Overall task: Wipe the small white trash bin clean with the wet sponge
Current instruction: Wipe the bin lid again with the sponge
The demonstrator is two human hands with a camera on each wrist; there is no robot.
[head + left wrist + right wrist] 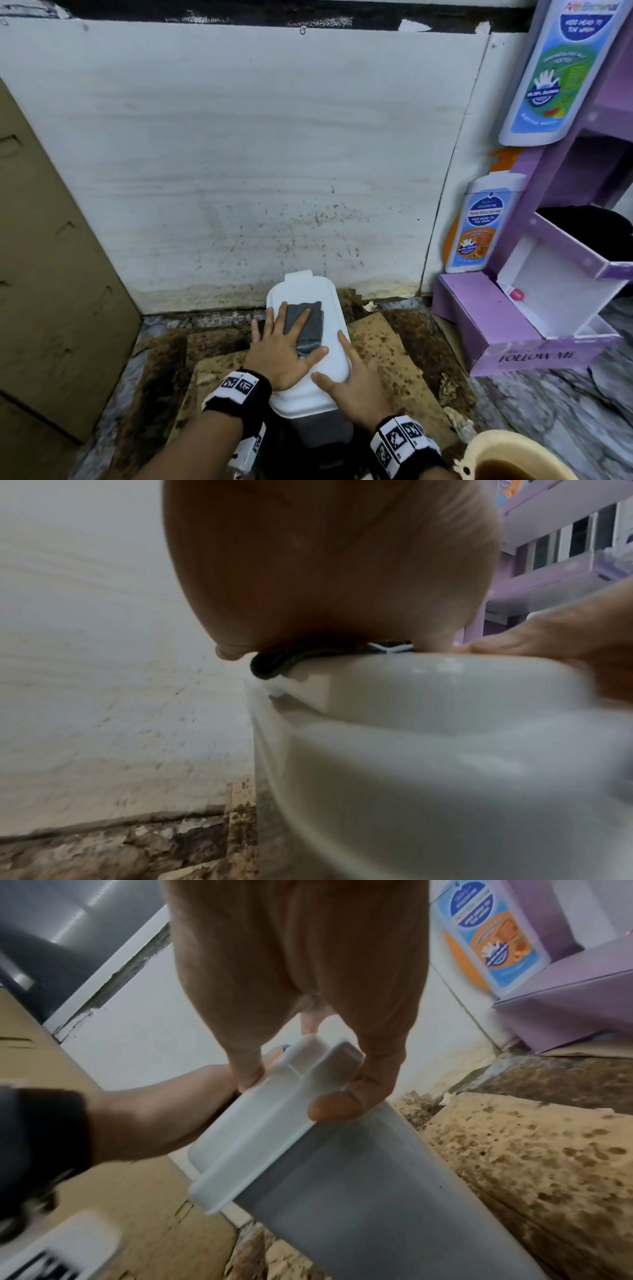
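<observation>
- The bin (330, 346) stands on stained cardboard (387, 346) on the floor, close to the white wall (239, 154); its long lid runs from the person toward the wall, hinge tab at the wall end.
- The left hand (284, 349) lies flat on the lid, fingers straight and spread, pressing the grey sponge (306, 327) on the lid's left half.
- The right hand (352, 380) holds the lid's right edge, thumb on top, fingers curled over the side.
- A brown carton (51, 274) stands to the left, a purple rack (513, 308) to the right; room is narrow on both sides.
- A cream bowl (513, 455) sits near right.
</observation>
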